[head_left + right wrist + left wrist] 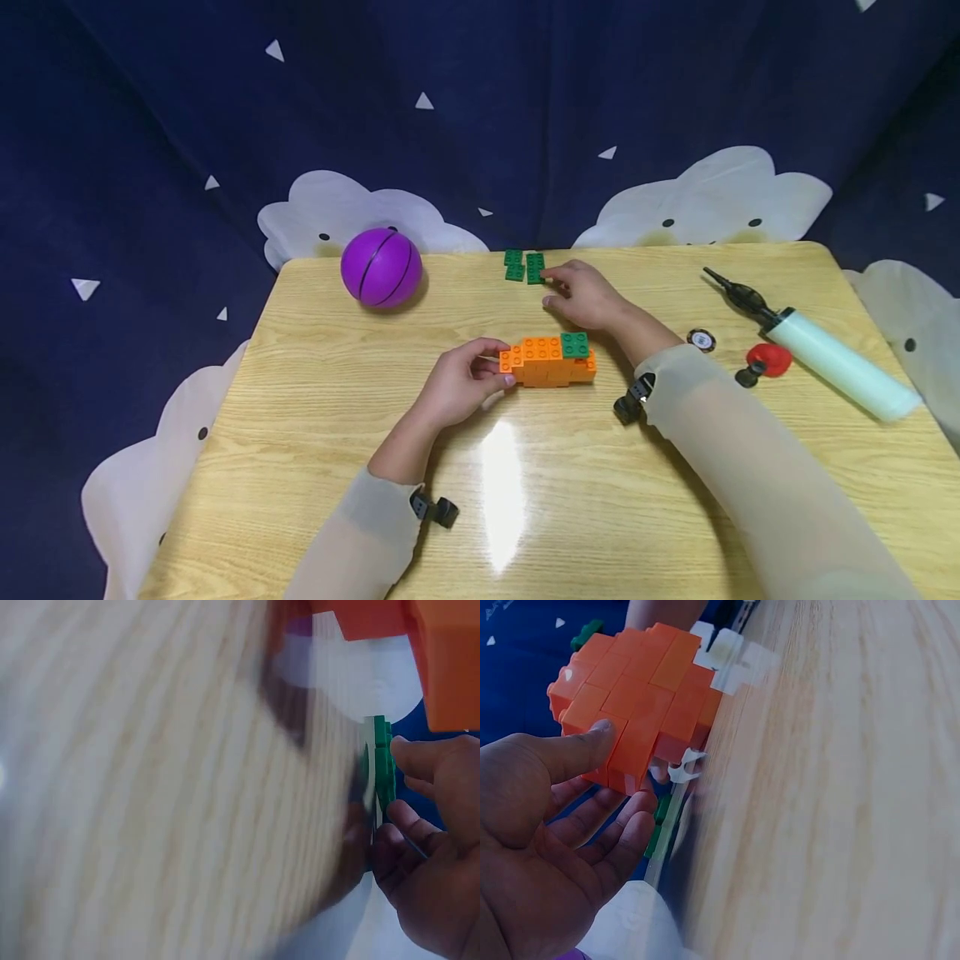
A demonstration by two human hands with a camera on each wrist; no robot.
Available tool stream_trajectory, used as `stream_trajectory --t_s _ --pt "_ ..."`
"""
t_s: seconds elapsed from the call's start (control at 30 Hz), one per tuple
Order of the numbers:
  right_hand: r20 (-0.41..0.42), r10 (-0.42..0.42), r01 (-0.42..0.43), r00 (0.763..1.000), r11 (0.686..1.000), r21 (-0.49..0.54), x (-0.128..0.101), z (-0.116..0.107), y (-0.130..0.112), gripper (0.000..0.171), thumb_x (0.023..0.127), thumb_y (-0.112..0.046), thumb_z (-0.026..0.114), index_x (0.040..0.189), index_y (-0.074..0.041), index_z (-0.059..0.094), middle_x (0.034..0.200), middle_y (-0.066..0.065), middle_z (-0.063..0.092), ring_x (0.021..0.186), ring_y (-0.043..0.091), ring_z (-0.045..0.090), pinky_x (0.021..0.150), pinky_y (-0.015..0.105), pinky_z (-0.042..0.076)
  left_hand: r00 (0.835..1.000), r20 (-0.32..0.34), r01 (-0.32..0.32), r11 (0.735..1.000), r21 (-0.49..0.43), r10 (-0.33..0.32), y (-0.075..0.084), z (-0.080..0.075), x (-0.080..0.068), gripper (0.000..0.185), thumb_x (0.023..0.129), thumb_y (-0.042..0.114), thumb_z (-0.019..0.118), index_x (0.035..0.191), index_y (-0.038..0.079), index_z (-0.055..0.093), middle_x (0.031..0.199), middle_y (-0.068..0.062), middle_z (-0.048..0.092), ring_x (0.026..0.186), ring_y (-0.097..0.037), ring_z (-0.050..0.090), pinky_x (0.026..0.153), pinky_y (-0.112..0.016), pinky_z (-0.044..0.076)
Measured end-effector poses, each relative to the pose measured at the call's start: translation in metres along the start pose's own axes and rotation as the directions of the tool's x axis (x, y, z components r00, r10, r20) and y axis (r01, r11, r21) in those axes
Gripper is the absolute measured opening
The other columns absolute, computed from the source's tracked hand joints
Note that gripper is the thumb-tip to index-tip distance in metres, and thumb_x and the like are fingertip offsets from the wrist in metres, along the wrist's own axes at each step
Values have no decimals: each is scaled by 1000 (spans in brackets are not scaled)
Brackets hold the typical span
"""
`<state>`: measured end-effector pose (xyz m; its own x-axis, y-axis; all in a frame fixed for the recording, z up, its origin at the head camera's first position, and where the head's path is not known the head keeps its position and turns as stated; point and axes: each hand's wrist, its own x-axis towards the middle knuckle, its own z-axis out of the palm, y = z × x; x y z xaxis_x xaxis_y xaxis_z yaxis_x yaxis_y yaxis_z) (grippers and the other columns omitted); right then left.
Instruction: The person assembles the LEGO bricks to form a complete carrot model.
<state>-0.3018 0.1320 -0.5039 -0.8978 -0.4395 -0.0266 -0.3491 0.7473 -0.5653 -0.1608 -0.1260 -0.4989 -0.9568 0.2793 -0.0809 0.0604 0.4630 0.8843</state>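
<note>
- So far, the orange brick block (547, 362) sits mid-table, one green brick (574, 344) already seated on its top right; you steady its left end with your left hand (457, 387), thumb and fingers pinching it.
- Your right hand (588, 293) pinches a loose green plate (535, 267) at the far edge; another green plate (513, 264) lies beside it, so both look yet to be added.

Both arms wear sheer, pale beige sleeves (750, 467), with black camera clips (632, 402) at each wrist.
</note>
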Motion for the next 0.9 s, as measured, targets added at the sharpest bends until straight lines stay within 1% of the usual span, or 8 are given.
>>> stream_trajectory --t_s 0.17,0.23,0.3,0.43,0.53,0.63,0.73,0.9 --pt "30 71 -69 997 996 -53 6 3 -3 59 100 -30 66 155 -15 50 144 19 45 130 37 42 109 54 39 1000 2 -2 1000 -1 2 -1 1 0 40 90 20 83 128 23 69 118 5 69 96 -13 69 85 -31 58" --pt "36 90 -87 995 994 -72 7 4 -4 56 101 -29 66 154 -17 52 147 19 42 131 38 38 109 54 39 1000 4 -3 1000 -3 3 -1 1 0 40 90 20 83 128 22 69 118 5 69 96 -13 69 85 -31 59" --pt "27 89 -87 996 993 -83 8 4 -5 50 100 -28 66 148 -16 58 148 19 42 131 39 37 108 54 38 1000 4 -4 1000 -4 4 -1 1 0 40 90 20 83 127 22 69 118 5 69 97 -13 69 85 -31 59" --pt "-11 37 -38 999 996 -77 7 3 -5 30 97 -19 70 125 -10 71 145 18 51 132 40 41 112 53 35 1000 0 -4 1000 0 4 -1 1 0 40 90 20 83 127 22 69 117 5 69 96 -13 69 85 -32 58" --pt "-23 12 -13 1000 998 -63 4 2 -3 19 94 -15 72 112 -8 72 136 15 62 128 38 48 112 50 36 1000 0 2 1000 4 -2 0 1 0 40 90 21 83 128 22 69 114 5 70 95 -13 69 86 -32 58" --pt "-17 17 -18 1000 998 -53 0 2 -2 16 94 -15 72 109 -9 71 125 11 70 119 36 53 108 49 40 1000 1 0 1000 3 0 0 1 -1 40 90 21 84 128 21 69 110 3 71 94 -14 69 86 -33 58" --pt "-24 24 -25 999 999 -41 -4 2 0 17 95 -17 73 110 -11 71 119 9 71 114 35 54 105 49 41 1000 0 -6 1000 1 6 0 1 -1 41 90 20 84 128 21 69 111 3 71 95 -14 69 86 -33 58" --pt "-40 28 -28 999 1000 4 -12 -1 0 21 94 -18 75 114 -13 71 121 8 69 115 33 55 105 50 42 1000 -1 -5 1000 -3 5 -1 1 0 40 90 19 83 127 22 69 118 5 69 97 -14 69 85 -32 58"
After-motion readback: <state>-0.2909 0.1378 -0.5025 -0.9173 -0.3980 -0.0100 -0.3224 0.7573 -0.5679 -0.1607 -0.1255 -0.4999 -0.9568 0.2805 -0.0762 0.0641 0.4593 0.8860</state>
